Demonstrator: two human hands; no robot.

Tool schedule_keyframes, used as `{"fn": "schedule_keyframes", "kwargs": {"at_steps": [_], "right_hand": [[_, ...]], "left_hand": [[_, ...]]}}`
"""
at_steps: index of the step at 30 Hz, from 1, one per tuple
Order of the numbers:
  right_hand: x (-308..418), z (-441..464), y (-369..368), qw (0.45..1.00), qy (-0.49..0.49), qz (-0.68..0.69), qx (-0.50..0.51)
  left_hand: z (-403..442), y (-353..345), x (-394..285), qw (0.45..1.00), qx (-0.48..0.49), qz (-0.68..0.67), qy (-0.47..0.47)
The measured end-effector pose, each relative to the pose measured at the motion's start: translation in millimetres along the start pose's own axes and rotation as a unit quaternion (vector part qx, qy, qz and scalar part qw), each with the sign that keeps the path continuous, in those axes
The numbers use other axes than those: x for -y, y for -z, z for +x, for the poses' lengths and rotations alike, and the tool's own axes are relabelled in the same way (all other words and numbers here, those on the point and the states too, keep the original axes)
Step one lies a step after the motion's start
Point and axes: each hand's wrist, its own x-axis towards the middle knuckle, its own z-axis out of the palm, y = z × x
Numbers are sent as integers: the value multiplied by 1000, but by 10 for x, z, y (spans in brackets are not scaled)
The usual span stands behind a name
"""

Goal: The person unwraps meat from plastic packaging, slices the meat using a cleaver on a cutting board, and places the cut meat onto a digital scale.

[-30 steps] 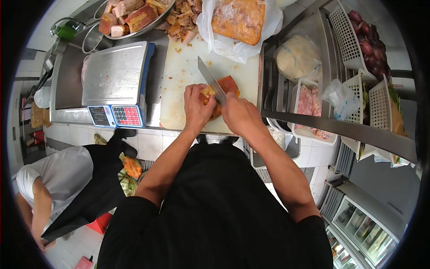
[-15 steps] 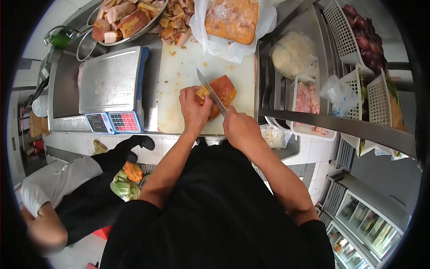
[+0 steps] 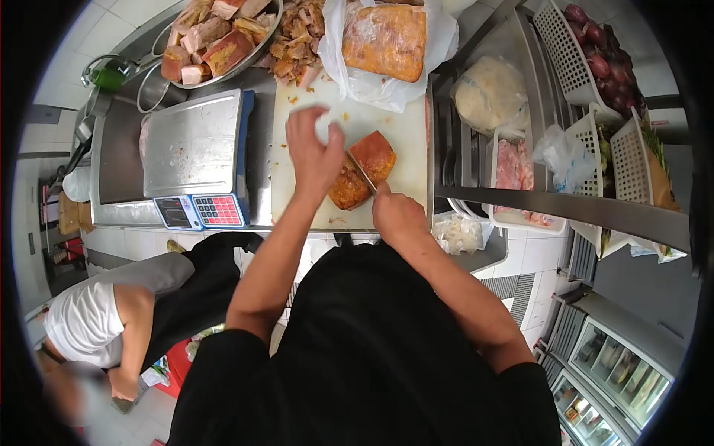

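A browned block of cooked meat (image 3: 373,154) lies on the white cutting board (image 3: 297,205). The blade of a knife (image 3: 361,170) stands in it, edge down, with a browned portion on either side; whether the cut goes right through I cannot tell. My right hand (image 3: 400,218) is closed around the knife's handle, at the block's near right side. Just left of the meat my left hand (image 3: 314,152) is raised, slightly blurred, thumb and fingers apart and holding nothing. Beyond both hands, a larger browned slab (image 3: 384,44) rests on a white plastic bag (image 3: 335,70).
A digital scale (image 3: 192,149) stands left of the board. Behind it are a metal bowl (image 3: 262,50) of meat chunks and a pile of meat scraps (image 3: 297,41). A metal shelf rail (image 3: 565,202) and baskets flank the right. Another person (image 3: 85,320) bends at lower left.
My left hand has come off the meat and moved up and left, fingers spreading. The knife has sunk lower into the block. The other person has changed posture, an arm now showing.
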Motion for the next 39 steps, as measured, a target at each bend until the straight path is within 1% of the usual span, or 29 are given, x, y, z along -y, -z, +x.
{"fn": "schedule_keyframes", "kwargs": {"at_steps": [2,3,5,6,7,9,10,12,13,15,17,18,20,21,23,24,25,27,28,29,30,31,32,33,34,35,36,38,39], "right_hand": [[17,-1,37,1000,-5,-2,11],[6,-8,16,1000,-10,3,11],[-35,-1,-65,1000,-17,10,11],[-62,-16,-136,1000,-18,7,14],[-75,6,-147,1000,-18,4,9],[-136,-16,-160,1000,-13,4,1],[-139,8,-132,1000,-2,2,-9],[-102,-13,-89,1000,-2,8,-4],[-99,-16,-61,1000,-10,14,6],[-138,12,-84,1000,-11,18,-4],[-159,28,-62,1000,-9,28,-1],[-175,56,-85,1000,-6,29,0],[-213,115,-145,999,7,30,-18],[-223,118,-187,999,7,29,-21],[-222,78,-210,999,19,35,-33],[-252,21,-190,998,23,34,-38],[-300,-97,-189,1000,13,23,-12],[-439,-355,-175,999,-9,19,28],[-525,-492,-156,999,-21,24,43],[-585,-601,-148,999,-17,26,42],[-628,-687,-142,999,-11,27,35],[-661,-728,-118,999,-4,29,27],[-682,-728,-66,999,4,32,26],[-700,-717,-8,999,10,18,26],[-748,-698,37,1000,17,4,25],[-845,-637,25,1000,27,-15,-7],[-970,-570,61,999,36,-23,-17],[-1111,-373,217,998,51,-33,-30],[-1178,-251,283,997,54,-39,-32]], "left_hand": [[431,-119,-198,992,0,34,-122],[474,-215,-219,992,-1,33,-123],[442,-393,-174,972,137,140,-133],[139,-538,110,954,227,167,-100],[182,-556,100,953,228,167,-107],[203,-555,70,952,255,150,-74],[223,-552,88,954,247,154,-78],[163,-542,153,981,132,62,-131],[117,-468,162,980,129,64,-136],[-198,-174,182,999,46,15,-26],[-690,53,194,995,80,43,38],[-843,137,129,995,79,47,38],[-1041,205,20,977,184,109,7],[-1033,193,57,977,182,108,5],[-939,188,166,964,198,176,-32],[-852,255,219,955,219,197,-30],[-762,351,329,955,215,201,-34],[-616,529,619,945,238,222,-21],[-541,593,720,964,207,167,-3],[-474,584,667,963,206,172,-4],[-421,554,605,963,169,182,104],[-355,523,511,950,129,191,209],[-276,452,397,928,150,228,254],[-241,331,374,928,143,233,253],[-227,200,393,917,154,254,267],[-193,155,375,905,164,275,280],[-175,184,371,905,156,280,278],[-97,331,293,929,180,211,247],[-1,449,288,929,178,217,243]]}}
